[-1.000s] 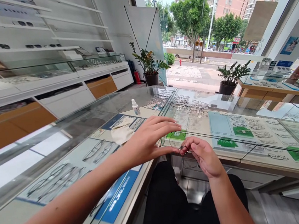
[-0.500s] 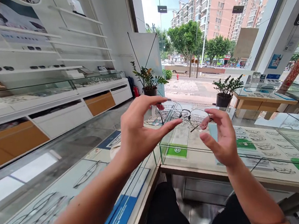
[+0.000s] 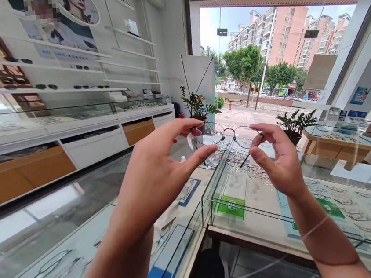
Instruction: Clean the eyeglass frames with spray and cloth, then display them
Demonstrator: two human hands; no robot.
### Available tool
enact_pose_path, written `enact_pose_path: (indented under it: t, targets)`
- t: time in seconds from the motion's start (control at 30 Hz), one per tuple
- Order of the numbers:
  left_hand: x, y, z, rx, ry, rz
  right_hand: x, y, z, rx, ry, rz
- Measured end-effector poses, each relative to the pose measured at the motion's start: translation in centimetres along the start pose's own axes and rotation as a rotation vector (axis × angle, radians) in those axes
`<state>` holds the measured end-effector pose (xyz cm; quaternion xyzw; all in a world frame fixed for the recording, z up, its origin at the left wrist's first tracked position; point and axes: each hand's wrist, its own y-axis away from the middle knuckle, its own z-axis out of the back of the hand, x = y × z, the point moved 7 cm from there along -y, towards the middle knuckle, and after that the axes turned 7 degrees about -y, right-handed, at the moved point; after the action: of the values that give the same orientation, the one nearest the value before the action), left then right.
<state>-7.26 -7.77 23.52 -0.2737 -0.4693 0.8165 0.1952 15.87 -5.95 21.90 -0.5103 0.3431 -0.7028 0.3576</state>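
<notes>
Thin-rimmed eyeglasses (image 3: 229, 131) with round clear lenses are held up in front of me over the glass counter. My left hand (image 3: 157, 166) curves around the left lens, its index finger at the upper rim and its thumb stretched below. The other fingers are partly hidden behind it. At the opposite side, my right hand (image 3: 279, 160) has its fingers at the outer end of the right rim, with the thumb close under them. A dark temple slants down below the right lens.
Under the glasses, the glass display case (image 3: 207, 194) holds many frames and a green card (image 3: 231, 206). Another glass-topped showcase (image 3: 89, 144) runs along the left wall. Potted plants (image 3: 198, 104) stand near the large window, and a wooden display table (image 3: 348, 142) is at right.
My view has tilted up and shifted left. My right thumb has come nearer to its fingers at the rim. The eyeglasses now sit more level, with both lenses facing me.
</notes>
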Motion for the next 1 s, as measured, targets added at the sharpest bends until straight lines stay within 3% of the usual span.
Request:
enact_pose_path:
  t: [0.23,0.5,0.77,1.0]
  targets:
    - [0.4,0.1,0.7,-0.023,-0.084,0.075,-0.5,-1.4,-1.5,0.007,-0.041,0.068]
    - [0.1,0.0,0.8,-0.124,-0.126,0.010,-2.3,-1.8,-2.0,0.003,-0.061,0.102]
    - [0.9,-0.2,-0.3,-0.074,-0.158,0.022,-3.8,-1.9,-2.0,0.042,-0.069,0.094]
    - [2.0,-0.4,-1.7,0.006,-0.114,0.063,-3.2,-1.9,-1.4,0.035,0.000,0.124]
